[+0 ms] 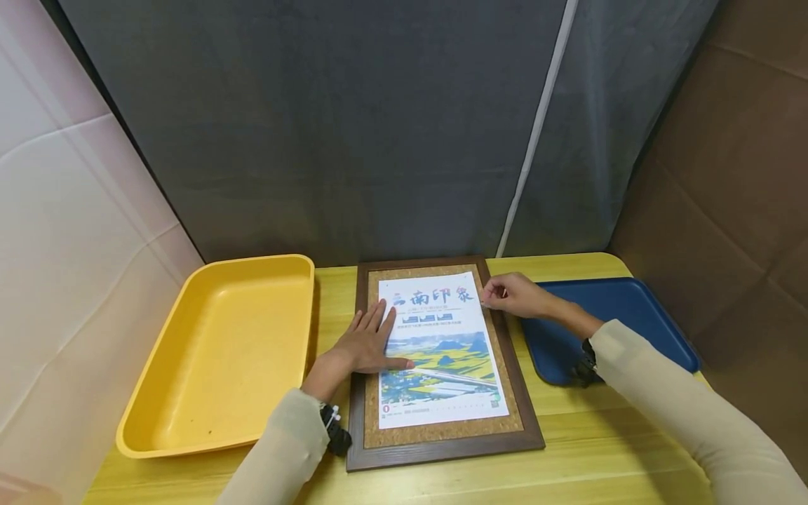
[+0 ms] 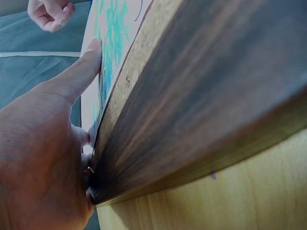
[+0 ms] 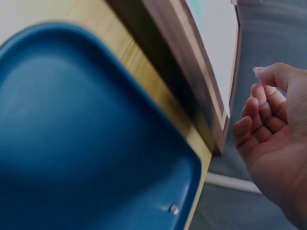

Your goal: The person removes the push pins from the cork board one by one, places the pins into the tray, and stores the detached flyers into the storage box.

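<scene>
A printed poster with a landscape picture and Chinese lettering lies on a cork board in a dark wooden frame. My left hand rests with spread fingers on the poster's left side and the frame's left edge. Beside the poster's upper right edge, my right hand pinches a tiny pushpin between thumb and fingertips; the fingers mostly hide it. In the right wrist view, the thumb and index finger of that hand meet at their tips. Tiny dots show near the poster's top corners.
A large yellow tray stands left of the board. To the right lies a blue tray, with a small shiny pin in its corner. Everything is on a yellow wooden table, with a grey curtain behind.
</scene>
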{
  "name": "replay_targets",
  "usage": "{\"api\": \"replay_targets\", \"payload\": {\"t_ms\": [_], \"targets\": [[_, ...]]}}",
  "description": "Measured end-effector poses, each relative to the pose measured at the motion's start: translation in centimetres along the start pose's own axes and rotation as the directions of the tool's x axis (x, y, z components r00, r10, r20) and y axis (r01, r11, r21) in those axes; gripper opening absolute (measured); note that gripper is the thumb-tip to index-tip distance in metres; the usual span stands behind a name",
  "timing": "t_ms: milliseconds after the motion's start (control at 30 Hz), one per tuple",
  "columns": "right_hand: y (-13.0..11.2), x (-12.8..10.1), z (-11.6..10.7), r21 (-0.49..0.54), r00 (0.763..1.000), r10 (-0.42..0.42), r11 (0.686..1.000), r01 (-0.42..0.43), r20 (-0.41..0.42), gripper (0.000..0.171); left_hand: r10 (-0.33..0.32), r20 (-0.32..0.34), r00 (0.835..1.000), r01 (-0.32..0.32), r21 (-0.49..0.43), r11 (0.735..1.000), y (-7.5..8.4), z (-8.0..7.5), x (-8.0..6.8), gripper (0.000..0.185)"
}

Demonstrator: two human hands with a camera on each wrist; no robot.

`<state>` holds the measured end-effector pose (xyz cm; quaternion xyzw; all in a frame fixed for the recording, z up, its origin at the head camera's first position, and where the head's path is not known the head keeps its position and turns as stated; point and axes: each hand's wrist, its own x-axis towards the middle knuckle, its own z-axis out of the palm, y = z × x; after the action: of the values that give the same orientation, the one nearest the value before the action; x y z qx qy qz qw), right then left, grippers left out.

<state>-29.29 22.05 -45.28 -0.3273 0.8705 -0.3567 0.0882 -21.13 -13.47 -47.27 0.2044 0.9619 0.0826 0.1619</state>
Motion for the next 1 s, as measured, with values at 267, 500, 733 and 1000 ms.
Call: {"api": "replay_targets", "payload": {"t_ms": [267, 500, 733, 1000], "targets": [[1.4, -1.1, -1.2, -0.017, 0.998, 0.050, 0.999, -0.051, -0.033, 0.006, -0.007, -0.004, 1.000, 0.007, 0.003, 1.000, -0.1, 0.1, 0.1, 0.119], [2.7, -2.0, -2.2, -0.035, 0.996, 0.078, 0.996, -0.080, -0.054, 0.006, -0.005, -0.001, 1.000, 0.005, -0.005, 1.000, -0.1, 0.0, 0.1, 0.119], [4.3, -3.0, -3.0, -0.057, 0.993, 0.090, 0.994, -0.095, -0.081, 0.007, -0.007, -0.005, 1.000, 0.007, -0.005, 1.000, 0.0, 0.0, 0.2, 0.118], [6.0, -3.9, -3.8, -0.069, 0.981, 0.161, 0.983, -0.169, -0.112, 0.007, -0.001, -0.009, 1.000, 0.001, -0.006, 1.000, 0.0, 0.0, 0.1, 0.118]]}}
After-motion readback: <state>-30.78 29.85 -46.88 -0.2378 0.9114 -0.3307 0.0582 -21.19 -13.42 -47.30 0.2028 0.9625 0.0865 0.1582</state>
